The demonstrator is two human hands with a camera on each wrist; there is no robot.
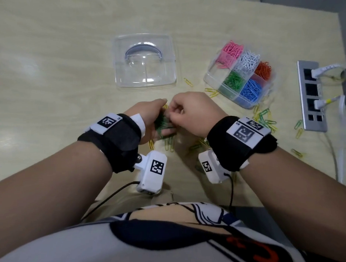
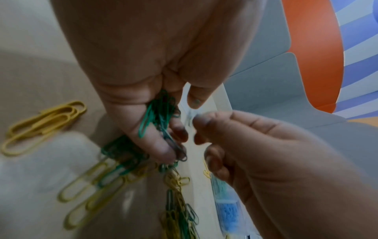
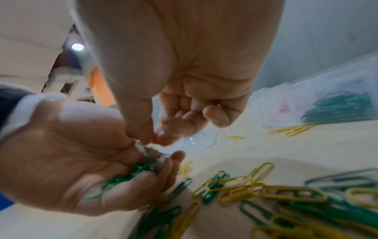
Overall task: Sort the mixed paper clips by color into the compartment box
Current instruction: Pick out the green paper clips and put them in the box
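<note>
We have pink, white, orange, green and blue clips sorted in the compartment box [image 1: 211,77] at the upper right, our left hand [image 1: 149,118] cups green clips [image 1: 164,124], our right hand [image 1: 195,112] pinches one, and yellow clips [image 1: 264,115] and greens wait on the table.

left hand [image 2: 143,72] holding green clips [image 2: 161,111], yellow clips [image 2: 43,124]

An office desk. A pale wood-grain desktop [image 1: 56,62] lies under both hands. Set into it, to the right of the right hand, is a silver power strip [image 1: 311,97] with white plugs [image 1: 321,103] in its sockets. Beyond the hands, grey panels and an orange-and-blue striped wall [image 2: 335,48] stand behind.
</note>
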